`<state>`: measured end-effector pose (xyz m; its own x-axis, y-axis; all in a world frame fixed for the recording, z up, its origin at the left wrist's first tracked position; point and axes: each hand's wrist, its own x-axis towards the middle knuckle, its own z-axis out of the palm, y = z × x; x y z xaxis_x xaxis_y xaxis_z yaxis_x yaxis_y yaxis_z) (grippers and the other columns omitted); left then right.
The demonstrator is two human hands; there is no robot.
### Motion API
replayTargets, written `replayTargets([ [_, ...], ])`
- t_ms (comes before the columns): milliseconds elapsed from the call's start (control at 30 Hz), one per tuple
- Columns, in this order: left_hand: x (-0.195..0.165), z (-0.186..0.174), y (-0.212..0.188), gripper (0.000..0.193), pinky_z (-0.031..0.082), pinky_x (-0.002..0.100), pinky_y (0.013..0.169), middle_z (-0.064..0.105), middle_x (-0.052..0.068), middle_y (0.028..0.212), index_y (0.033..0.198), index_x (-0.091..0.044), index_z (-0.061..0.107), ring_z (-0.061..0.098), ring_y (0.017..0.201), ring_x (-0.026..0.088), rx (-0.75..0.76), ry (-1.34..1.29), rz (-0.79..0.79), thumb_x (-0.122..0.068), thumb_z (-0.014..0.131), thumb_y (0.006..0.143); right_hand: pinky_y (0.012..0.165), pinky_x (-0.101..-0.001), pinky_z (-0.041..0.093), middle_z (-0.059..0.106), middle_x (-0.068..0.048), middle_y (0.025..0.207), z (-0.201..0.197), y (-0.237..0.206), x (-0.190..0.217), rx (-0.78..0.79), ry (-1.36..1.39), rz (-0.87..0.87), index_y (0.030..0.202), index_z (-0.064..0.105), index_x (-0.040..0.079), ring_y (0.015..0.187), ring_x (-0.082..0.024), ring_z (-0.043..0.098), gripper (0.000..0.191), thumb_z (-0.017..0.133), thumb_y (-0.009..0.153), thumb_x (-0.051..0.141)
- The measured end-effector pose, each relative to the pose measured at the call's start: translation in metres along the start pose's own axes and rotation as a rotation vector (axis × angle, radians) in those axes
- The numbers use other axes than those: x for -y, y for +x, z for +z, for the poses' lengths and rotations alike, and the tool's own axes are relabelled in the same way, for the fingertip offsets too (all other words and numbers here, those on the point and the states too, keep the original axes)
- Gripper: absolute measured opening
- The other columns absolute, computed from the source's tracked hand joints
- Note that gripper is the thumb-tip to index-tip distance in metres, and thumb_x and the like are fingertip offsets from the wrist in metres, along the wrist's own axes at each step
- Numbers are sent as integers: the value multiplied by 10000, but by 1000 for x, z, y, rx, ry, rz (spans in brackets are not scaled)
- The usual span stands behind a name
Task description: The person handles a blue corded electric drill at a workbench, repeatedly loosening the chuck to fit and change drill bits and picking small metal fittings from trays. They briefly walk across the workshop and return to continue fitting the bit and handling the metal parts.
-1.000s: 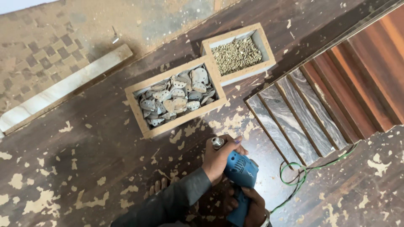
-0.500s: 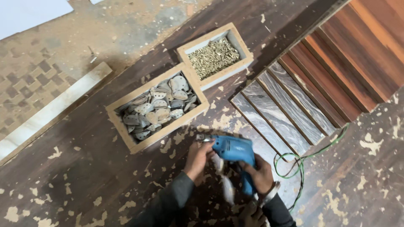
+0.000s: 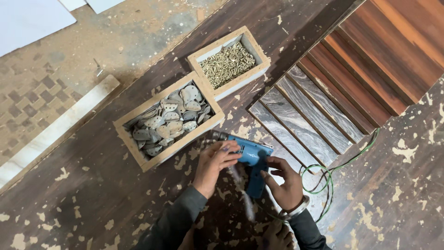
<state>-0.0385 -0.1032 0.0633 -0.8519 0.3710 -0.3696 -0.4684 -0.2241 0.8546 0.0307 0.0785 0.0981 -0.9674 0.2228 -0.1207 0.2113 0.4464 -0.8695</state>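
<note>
A blue electric drill (image 3: 252, 159) is held low in the middle of the head view, over a dark, paint-flecked wooden worktop (image 3: 83, 185). The left hand (image 3: 215, 164) is wrapped over the drill's front end near the chuck, fingers curled on it. The right hand (image 3: 284, 180) is placed at the grip and rear of the body, fingers partly spread; a metal bangle is seen at that wrist. A green cable (image 3: 328, 173) is looped just right of the right hand.

Just above the left hand, a wooden box of flat grey metal pieces (image 3: 166, 122) is set at a slant. A smaller wooden box of brass-coloured screws (image 3: 229, 62) lies beside it, up and to the right, nearly touching. Striped laminate strips (image 3: 351, 78), grey to reddish brown, are laid in a row at upper right. A pale board (image 3: 51, 129) lies at left.
</note>
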Motion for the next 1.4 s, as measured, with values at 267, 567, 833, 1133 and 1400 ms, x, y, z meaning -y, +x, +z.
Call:
replayTargets([
  [267,-45,18,7,521,557,439,1011,692,142,1266,1362,2,613,683,1167,253,95,-186,6,-362,615,989,914,-333,581,749,-109,1108,0,38,54,392,324,66,1273,610,0,1043,-174,717,386,679,893,-5],
  [567,-184,11,-46,425,525,342,948,727,102,1159,1280,-4,677,676,1081,205,-192,-33,275,-328,611,1013,895,-349,602,741,-132,1146,-4,110,205,876,121,-178,1294,588,-24,1047,-190,734,463,632,838,-90],
  [833,-281,45,-265,421,586,352,859,723,112,1075,1286,-25,687,695,963,178,-547,-339,223,-340,620,1015,767,-410,606,729,-234,1006,4,-8,321,1165,253,54,1208,625,-61,887,-286,734,442,578,770,-93],
  [1133,-309,112,-486,309,575,316,863,732,87,1098,1286,-12,680,706,975,166,-1021,-879,674,-209,585,1067,771,-407,606,689,-185,1067,1,-208,495,1634,222,260,1180,640,-76,909,-254,707,365,563,833,8],
  [1400,-277,102,-636,334,601,336,802,703,87,1055,1252,-57,684,705,935,166,-1218,-1319,619,-246,561,1005,737,-364,609,714,-117,1064,67,-360,518,1879,75,162,1250,624,-9,910,-207,716,350,556,907,-24],
])
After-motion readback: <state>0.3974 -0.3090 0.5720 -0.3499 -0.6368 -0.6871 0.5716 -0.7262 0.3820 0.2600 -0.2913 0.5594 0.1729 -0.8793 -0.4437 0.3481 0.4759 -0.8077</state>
